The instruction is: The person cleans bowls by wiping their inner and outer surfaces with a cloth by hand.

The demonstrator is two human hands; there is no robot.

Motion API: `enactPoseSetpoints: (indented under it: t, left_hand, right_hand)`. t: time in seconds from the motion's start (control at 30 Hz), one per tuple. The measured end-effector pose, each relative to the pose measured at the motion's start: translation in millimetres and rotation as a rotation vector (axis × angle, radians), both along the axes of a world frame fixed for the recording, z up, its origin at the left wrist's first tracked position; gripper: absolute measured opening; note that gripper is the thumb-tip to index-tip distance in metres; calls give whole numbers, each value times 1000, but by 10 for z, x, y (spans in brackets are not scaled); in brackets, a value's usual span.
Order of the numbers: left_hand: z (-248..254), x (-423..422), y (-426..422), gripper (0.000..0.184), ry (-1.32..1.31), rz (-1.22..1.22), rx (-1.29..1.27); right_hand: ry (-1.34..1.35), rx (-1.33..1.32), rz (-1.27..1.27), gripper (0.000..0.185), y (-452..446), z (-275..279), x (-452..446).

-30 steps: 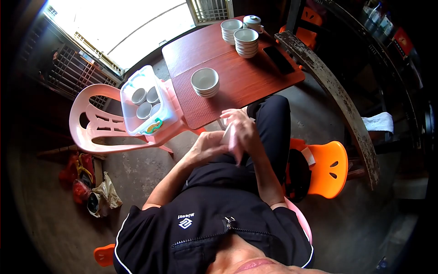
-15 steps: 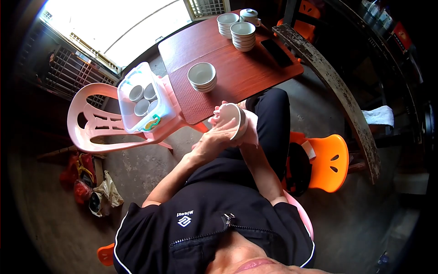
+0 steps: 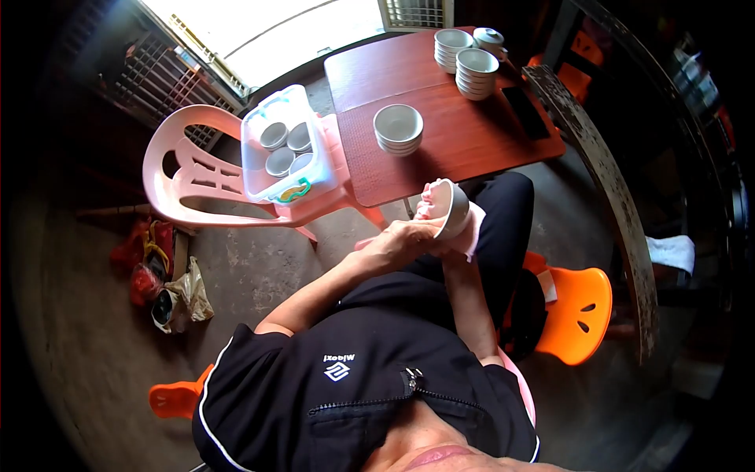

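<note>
You seem to be wiping a white bowl [image 3: 453, 212] just right of the frame's centre.
Your left hand [image 3: 406, 241] curls around its near rim; your right hand [image 3: 426, 206], mostly hidden, cradles it with a pink cloth [image 3: 474, 234]. Next likely calls for a steady grip.

Bowl [image 3: 454, 212], off-wht., round, tipped steeply onto its side, held nr. the table's [image 3: 464, 149] near edge; cloth [image 3: 475, 230], pink, rumpled, agst. bowl's outer wall, same side of table.
</note>
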State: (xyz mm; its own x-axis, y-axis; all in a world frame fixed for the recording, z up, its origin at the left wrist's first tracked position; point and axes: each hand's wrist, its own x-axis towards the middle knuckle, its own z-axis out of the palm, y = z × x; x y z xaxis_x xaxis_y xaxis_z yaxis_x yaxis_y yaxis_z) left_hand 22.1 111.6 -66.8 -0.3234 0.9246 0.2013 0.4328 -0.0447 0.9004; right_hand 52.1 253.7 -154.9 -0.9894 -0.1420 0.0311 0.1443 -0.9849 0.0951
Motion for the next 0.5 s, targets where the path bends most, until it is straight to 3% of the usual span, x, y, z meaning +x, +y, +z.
enactPoseSetpoints:
  t: [0.03,0.1,0.13,0.23,0.3,0.37,0.4,0.47,0.5]
  left_hand:
    - [45,-51,-8,27,-148,-45,-75]
    - [110,-132,-24,32,-457,-140,-221]
    - [326,-91,-38,38,-908,-18,-97]
    - [248,-172,-38,34,-1014,95,-82]
    - [184,-101,-20,34,-903,-26,-52]
    - [-35,-68,-15,32,-254,-29,-242]
    - [-129,-61,2,32,364,-99,-361]
    - [-268,-72,-4,31,732,-93,-349]
    - [-246,-70,-9,29,478,-23,-234]
  right_hand:
    - [50,173,18,29,82,10,-32]
    - [-274,362,31,36,190,282,12]
    - [-105,451,-115,42,82,334,168]
    - [-224,587,-190,39,34,487,216]
    - [-181,376,-213,36,63,-122,7]
    - [-40,446,-358,37,-162,177,91]
    - [-12,427,-360,42,-196,140,81]
    - [38,427,-296,57,-129,-26,85]
    - [61,447,-229,67,-65,-13,110]
